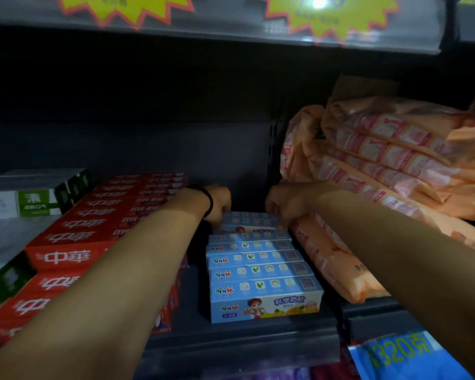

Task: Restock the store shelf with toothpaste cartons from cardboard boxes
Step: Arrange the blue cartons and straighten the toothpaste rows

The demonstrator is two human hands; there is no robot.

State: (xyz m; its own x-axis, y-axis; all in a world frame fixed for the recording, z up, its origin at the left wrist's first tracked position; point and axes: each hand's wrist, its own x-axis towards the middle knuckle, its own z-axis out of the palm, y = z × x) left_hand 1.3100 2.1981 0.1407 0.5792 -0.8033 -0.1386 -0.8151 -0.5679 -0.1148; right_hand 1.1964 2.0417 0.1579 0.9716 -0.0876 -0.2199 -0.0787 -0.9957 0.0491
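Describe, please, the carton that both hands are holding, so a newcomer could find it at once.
On the dark shelf, between the red cartons and the orange packs, runs a row of light-blue cartons. The held carton is rearmost, gripped by the left hand and right hand; it alone sits tilted.

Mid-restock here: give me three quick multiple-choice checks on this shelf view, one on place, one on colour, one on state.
1. Where do the light-blue cartons sit?
A. left of the red cartons
B. between the red cartons and the orange packs
C. on the upper shelf

2. What colour are the star-shaped price tags?
A. yellow with an orange edge
B. green
C. white

3. What are the hands doing?
A. hanging idle
B. lifting an orange pack
C. both at the rearmost blue carton

Answers: B, the blue row lies between them; A, as the tags show; C, left hand and right hand hold its ends.
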